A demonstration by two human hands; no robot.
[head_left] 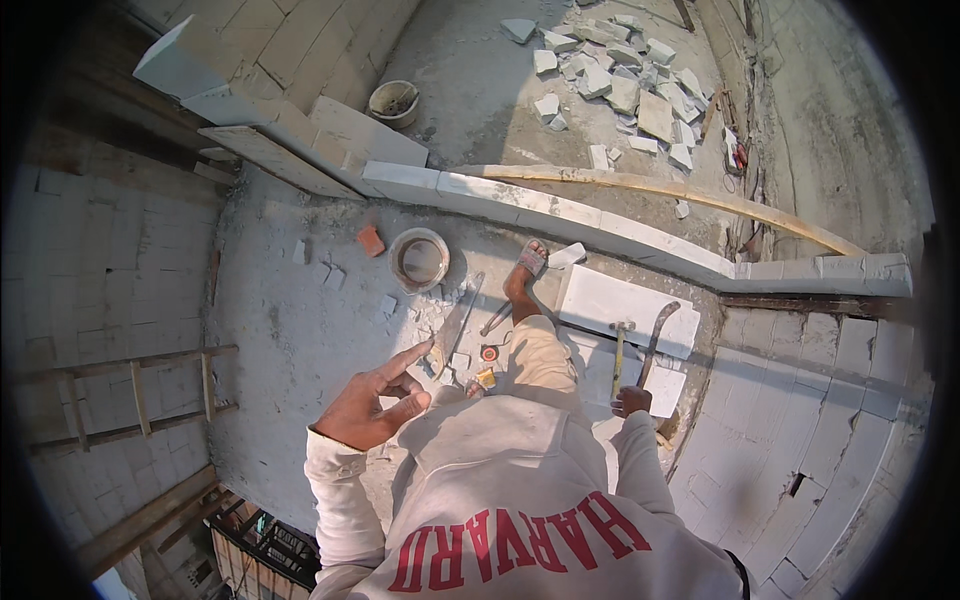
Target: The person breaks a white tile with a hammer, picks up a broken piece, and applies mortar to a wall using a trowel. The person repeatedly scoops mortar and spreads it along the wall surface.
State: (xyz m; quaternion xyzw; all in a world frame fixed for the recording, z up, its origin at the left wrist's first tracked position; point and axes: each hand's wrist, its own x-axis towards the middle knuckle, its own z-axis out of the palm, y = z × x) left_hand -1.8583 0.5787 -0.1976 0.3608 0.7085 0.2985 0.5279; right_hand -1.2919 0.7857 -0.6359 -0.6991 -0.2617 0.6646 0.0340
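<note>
Right hand (631,401) closed on hammer (619,360); left hand (368,405) empty, index extended.
Hammer head over near edge of white slab (612,297); curved dark tool (657,335) crosses slab's right end; tape measure (489,353) left of slab.

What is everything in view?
Low wall: one, white, central
Rubble pile: one, whitish, beyond low wall
Bowed plank: one, tan, along low wall
Far bucket: one, grey, beyond low wall
Near bucket: one, grey, this side
Brick: one, orange, left of near bucket
Tape measure: one, reddish, left of leg
Handsaw: one, grey, left of tape measure
Slabs: at least two, white, right of leg
Hammer: one, yellow-handled, over slabs
Curved tool: one, dark, right of hammer
Wooden frame: one, brown, left
Leg: one, beige-trousered, centre
Left hand: one, cream-sleeved, open near handsaw
Right hand: one, cream-sleeved, by hammer handle, grip unclear
</note>
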